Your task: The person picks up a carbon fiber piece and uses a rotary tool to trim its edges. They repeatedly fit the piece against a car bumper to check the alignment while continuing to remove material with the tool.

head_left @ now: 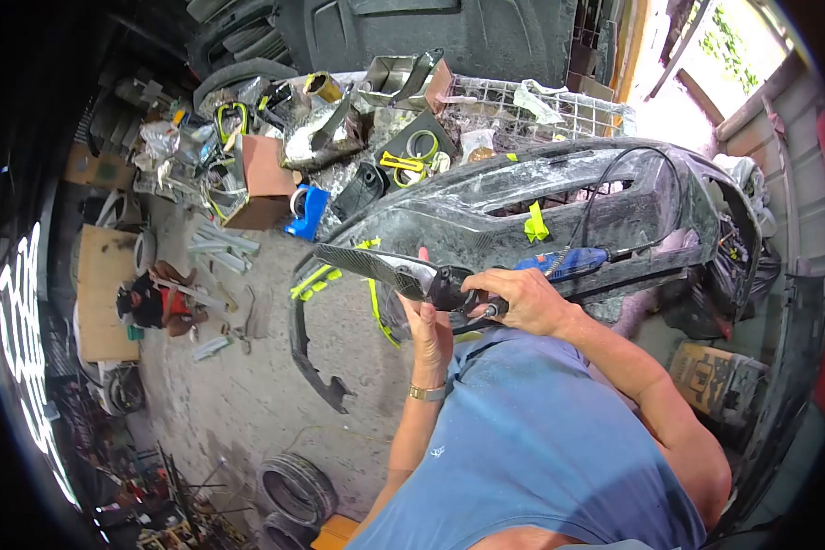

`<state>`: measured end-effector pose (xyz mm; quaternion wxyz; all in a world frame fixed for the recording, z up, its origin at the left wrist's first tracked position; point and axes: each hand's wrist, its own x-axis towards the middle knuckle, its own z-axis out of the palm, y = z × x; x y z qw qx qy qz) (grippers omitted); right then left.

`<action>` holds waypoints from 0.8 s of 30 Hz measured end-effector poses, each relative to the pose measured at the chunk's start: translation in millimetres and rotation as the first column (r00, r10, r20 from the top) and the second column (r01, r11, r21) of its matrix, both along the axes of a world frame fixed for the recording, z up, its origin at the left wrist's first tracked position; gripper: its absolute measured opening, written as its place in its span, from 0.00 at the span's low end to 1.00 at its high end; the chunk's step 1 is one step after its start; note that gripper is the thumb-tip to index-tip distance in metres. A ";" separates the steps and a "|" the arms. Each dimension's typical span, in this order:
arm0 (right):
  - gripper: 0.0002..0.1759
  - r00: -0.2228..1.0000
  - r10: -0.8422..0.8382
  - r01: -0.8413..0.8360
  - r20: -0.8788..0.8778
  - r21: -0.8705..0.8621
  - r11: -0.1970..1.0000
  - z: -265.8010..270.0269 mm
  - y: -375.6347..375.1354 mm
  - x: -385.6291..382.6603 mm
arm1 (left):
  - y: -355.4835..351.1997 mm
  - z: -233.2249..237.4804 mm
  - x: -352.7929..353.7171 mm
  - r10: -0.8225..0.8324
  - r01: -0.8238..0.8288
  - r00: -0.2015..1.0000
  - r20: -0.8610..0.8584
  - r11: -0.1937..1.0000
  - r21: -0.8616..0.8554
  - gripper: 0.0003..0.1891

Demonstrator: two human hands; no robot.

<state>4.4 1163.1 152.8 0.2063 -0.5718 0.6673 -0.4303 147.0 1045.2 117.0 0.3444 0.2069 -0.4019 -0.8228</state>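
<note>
My left hand (428,325) grips a long, dark, carbon-patterned part (376,266) from below, thumb on the near side and a fingertip showing past its far edge. The part is held up in front of my chest, its flat end pointing left and its thicker black end near my right hand. My right hand (527,301) is closed at that thicker end, around a slim dark tool with a metal tip (495,309); its exact kind is hard to make out. Just beyond my right hand, a blue power tool (568,262) with a black cable lies on a large dark car body panel (449,215).
Yellow tape strips mark the panel. Behind it, a cluttered bench holds tape rolls (422,145), a blue tape dispenser (308,213) and a cardboard box (266,167). Another person (160,298) crouches on the floor at left. Tyres (298,489) lie at the bottom; a carton (717,380) stands right.
</note>
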 end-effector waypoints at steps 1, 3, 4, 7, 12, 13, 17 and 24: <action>0.28 1.000 0.018 -0.018 -0.006 0.013 1.000 -1.5 4.3 -1.6 | 1.9 0.1 3.4 -0.007 0.007 1.000 -0.015 1.000 0.020 0.56; 0.29 0.998 0.025 -0.022 -0.057 0.054 0.998 7.3 9.8 -5.7 | 1.2 -6.1 16.0 -0.007 0.008 1.000 -0.011 0.997 0.078 0.54; 0.29 0.996 0.042 -0.038 -0.074 0.050 0.998 10.7 12.0 -7.6 | 1.1 -9.5 21.7 -0.054 0.052 0.998 0.033 0.997 0.056 0.55; 0.28 0.971 0.125 -0.102 -0.204 0.117 0.988 14.7 20.7 -17.7 | -17.2 -19.8 49.5 -0.124 0.236 0.888 0.443 0.949 -0.208 0.43; 0.30 0.949 0.239 -0.190 -0.207 0.232 0.954 14.9 31.8 -39.6 | -37.6 45.4 98.8 0.054 0.712 0.360 0.931 0.629 -0.312 0.34; 0.30 0.950 0.235 -0.185 -0.204 0.238 0.954 14.6 31.5 -42.8 | -31.7 51.5 107.5 0.280 0.574 0.578 0.767 0.529 -0.626 0.34; 0.33 0.937 0.325 -0.269 -0.124 0.336 0.903 18.4 27.9 -49.7 | -25.1 86.3 58.5 0.604 0.439 0.729 0.321 -0.052 -0.897 0.34; 0.37 0.965 0.222 -0.251 0.139 0.261 0.932 24.2 28.2 -51.6 | -31.3 31.6 68.0 0.240 0.631 0.706 0.667 0.214 -0.745 0.21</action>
